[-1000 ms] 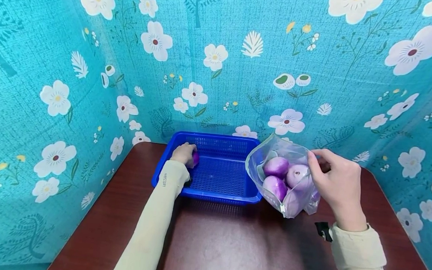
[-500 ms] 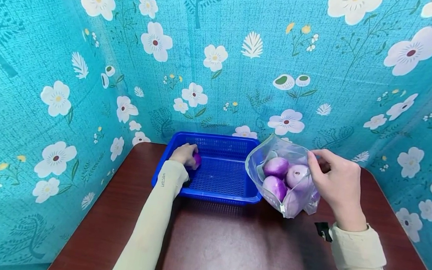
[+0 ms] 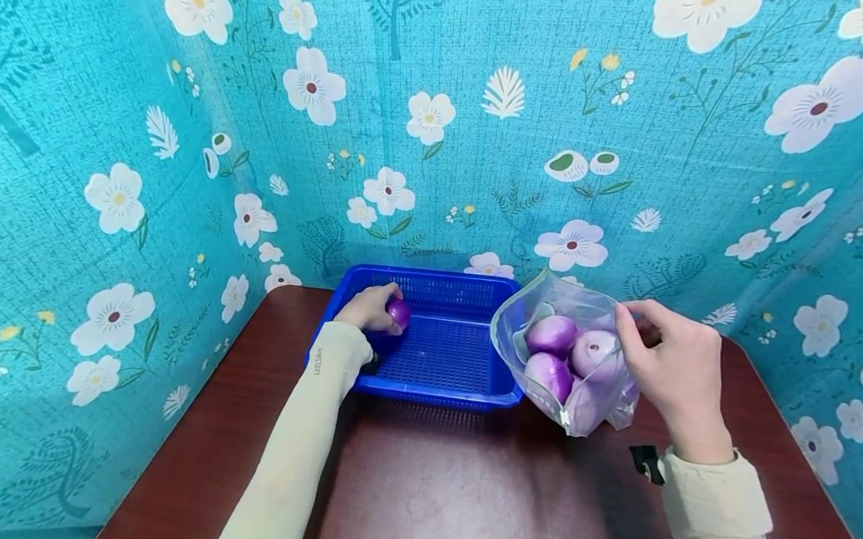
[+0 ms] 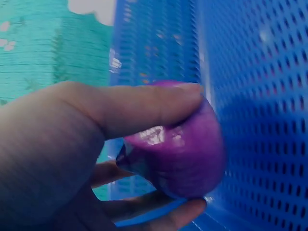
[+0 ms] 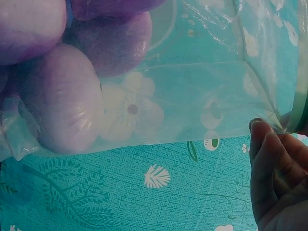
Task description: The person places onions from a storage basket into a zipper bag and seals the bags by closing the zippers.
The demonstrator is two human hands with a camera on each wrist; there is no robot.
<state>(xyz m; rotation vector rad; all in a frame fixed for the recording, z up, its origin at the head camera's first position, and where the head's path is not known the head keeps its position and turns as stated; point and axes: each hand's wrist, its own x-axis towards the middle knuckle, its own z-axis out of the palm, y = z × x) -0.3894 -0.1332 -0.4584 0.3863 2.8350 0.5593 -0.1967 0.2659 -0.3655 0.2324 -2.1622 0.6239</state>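
Observation:
A purple onion (image 4: 192, 149) is gripped between the thumb and fingers of my left hand (image 3: 371, 308), inside the left part of a blue perforated plastic basket (image 3: 434, 393). My right hand (image 3: 673, 366) pinches the upper edge of a clear plastic bag (image 5: 207, 96) between thumb and fingertips. The bag's mouth gapes towards the basket. Several purple onions lie in the bag, among them one pale onion (image 3: 595, 352) seen through its mouth. In the right wrist view another onion (image 5: 62, 101) presses against the film. The bag's underside is partly hidden.
Basket and bag stand side by side on a dark reddish-brown table (image 3: 446, 488), the bag at the basket's right end. Behind and on both sides hangs a turquoise flowered cloth (image 3: 438, 178), close to the table's back edge.
My left hand has lifted slightly and turned within the basket, bringing more of the held onion into sight. The right hand and the bag have stayed in place.

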